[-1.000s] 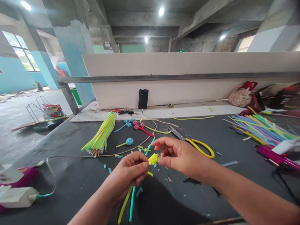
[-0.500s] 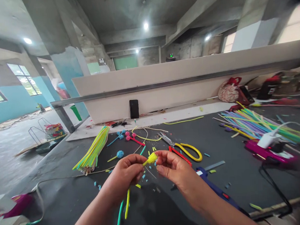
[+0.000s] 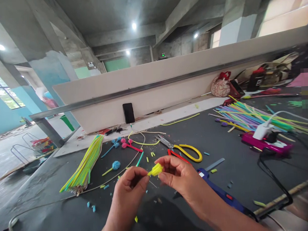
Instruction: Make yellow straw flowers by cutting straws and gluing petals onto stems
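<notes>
My left hand (image 3: 132, 189) is closed, pinching the narrow end of a small yellow pipe-cleaner bundle (image 3: 155, 170) between thumb and forefinger. Its fluffy, wider end points right, where the thumb and fingertips of my right hand (image 3: 181, 174) close around it. Both hands hold the bundle just above the dark tabletop. Beyond them lie scissors (image 3: 188, 152) with yellow and red handles, a blue pompom (image 3: 116, 165) on a yellow-green stem, and pink pompoms (image 3: 127, 142) on a red stem. A blue glue gun (image 3: 220, 193) lies partly behind my right forearm.
A bundle of yellow-green pipe cleaners (image 3: 84, 164) lies at left, a multicoloured pile (image 3: 249, 115) at right. A magenta power strip (image 3: 266, 144) has cables running from it. A black phone (image 3: 128, 113) leans against the back panel. Cut bits and a cord (image 3: 62, 200) lie about.
The view has swung to the right, so table things appear further left. The yellow bundle stays between both hands. The long yellow and green stems below the left hand no longer show.
</notes>
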### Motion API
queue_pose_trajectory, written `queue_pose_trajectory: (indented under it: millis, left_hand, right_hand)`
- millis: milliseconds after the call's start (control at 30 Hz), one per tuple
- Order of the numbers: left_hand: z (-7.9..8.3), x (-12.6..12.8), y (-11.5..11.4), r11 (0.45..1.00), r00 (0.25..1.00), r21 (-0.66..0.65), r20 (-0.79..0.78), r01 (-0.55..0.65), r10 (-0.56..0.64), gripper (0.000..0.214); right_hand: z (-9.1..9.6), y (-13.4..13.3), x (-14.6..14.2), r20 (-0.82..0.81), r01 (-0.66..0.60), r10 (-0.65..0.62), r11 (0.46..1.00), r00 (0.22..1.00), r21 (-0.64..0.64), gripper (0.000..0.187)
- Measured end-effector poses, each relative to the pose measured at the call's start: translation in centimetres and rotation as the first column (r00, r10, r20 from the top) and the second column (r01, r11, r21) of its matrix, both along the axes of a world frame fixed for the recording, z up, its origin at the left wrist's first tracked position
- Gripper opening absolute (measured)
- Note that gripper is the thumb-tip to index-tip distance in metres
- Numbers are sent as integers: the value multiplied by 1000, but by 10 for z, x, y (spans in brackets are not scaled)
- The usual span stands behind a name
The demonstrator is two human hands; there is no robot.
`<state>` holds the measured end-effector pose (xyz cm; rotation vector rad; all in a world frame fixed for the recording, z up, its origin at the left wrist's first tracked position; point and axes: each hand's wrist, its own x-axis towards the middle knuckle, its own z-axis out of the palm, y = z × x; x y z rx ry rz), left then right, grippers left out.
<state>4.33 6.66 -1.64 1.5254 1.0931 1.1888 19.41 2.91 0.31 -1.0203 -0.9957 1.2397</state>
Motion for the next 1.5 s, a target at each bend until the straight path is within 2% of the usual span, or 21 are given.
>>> queue_pose_trajectory:
  millis: [167,367,500,633,833,933,1067,1167,1333,1500]
  left_hand:
    - [7,-5,-8,988,991,-78,-16,131,-133,15]
    - [20,0,-20,959,968,-150,112,240,-224,25]
    - [24,5,-28,977,972,-110,165,185,-165,27]
    - [26,8,-35,979,976,-143,185,145,-117,29]
    - [24,8,-35,977,972,-129,183,172,-147,30]
    - [22,8,-36,979,975,-130,178,156,-132,29]
    - [21,9,-37,983,977,-136,186,126,-100,27]
    - [18,9,-38,981,980,-141,170,129,-104,25]
    - [14,10,-37,982,986,-152,143,108,-86,22]
    - [11,12,-37,980,982,-165,170,109,-81,24]
  right_hand:
    - [5,-7,0,112,14,-20,998,994,59,25]
    - [13,-20,1,314,-23,-29,987,949,160,15]
    - [12,-22,2,366,-49,-24,981,930,188,11]
    - [13,-24,3,374,-42,-40,977,927,210,6]
    - [14,-26,3,369,-58,-31,972,929,229,12]
    - [12,-27,3,435,-39,-94,957,895,288,15]
    - [10,-28,5,582,-76,-207,903,786,423,9]
    - [8,-27,5,628,-90,-262,878,732,471,8]
    - [3,-26,3,649,-72,-295,877,701,476,7]
    - [-1,-24,1,634,-63,-286,881,719,469,10]
